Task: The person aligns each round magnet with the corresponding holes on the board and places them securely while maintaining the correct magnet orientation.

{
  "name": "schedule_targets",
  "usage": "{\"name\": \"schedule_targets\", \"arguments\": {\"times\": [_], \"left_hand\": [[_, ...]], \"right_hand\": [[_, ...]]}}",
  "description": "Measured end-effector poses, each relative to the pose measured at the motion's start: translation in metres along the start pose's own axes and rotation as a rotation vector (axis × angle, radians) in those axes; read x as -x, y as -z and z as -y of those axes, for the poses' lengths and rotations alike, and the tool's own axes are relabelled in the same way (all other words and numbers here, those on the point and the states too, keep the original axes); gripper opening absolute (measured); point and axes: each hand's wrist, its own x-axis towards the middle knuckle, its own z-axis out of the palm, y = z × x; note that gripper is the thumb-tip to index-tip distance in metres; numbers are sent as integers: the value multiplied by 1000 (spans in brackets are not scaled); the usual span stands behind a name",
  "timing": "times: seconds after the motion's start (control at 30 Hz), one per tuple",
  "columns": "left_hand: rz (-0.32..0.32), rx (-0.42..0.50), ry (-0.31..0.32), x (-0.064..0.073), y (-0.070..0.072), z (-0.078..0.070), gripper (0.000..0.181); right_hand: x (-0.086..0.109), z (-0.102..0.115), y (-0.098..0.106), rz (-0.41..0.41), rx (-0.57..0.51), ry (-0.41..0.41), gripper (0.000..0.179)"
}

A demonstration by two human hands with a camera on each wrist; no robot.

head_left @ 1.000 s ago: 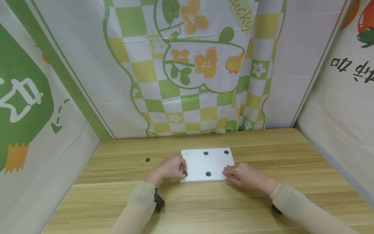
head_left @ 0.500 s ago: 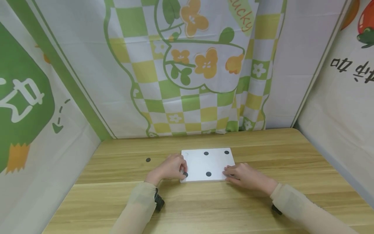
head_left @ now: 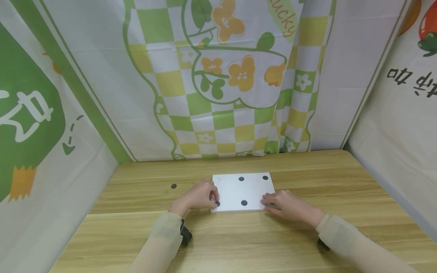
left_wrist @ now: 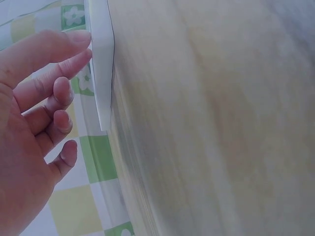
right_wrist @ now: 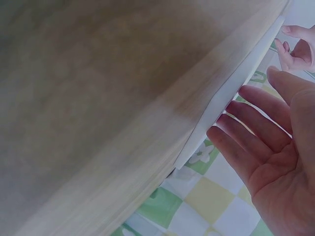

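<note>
A white rectangular board (head_left: 232, 192) lies flat on the wooden table. My left hand (head_left: 201, 194) has its thumb and forefinger at a small black disc (head_left: 217, 204) on the board's near left corner, pinching it. The left wrist view shows both fingertips right at the board's top face, the other fingers loosely curled. At the near right corner, my right hand (head_left: 283, 204) rests its fairly straight fingers on the board, covering that spot. More black discs sit at the far middle (head_left: 241, 178), the far right corner (head_left: 265, 178) and the near middle. The far left corner shows a faint curved mark.
A loose black disc (head_left: 173, 186) lies on the table (head_left: 239, 242) left of the board. Behind the table's far edge hangs a green and yellow checked cloth (head_left: 222, 121). Printed fabric walls stand at both sides.
</note>
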Motion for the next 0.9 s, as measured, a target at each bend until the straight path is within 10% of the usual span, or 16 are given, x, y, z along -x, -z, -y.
{"name": "schedule_targets", "arguments": {"times": [0.9], "left_hand": [[0,261,55,2,1,16,7]], "right_hand": [[1,0,2,12,-15,-11,22]]}}
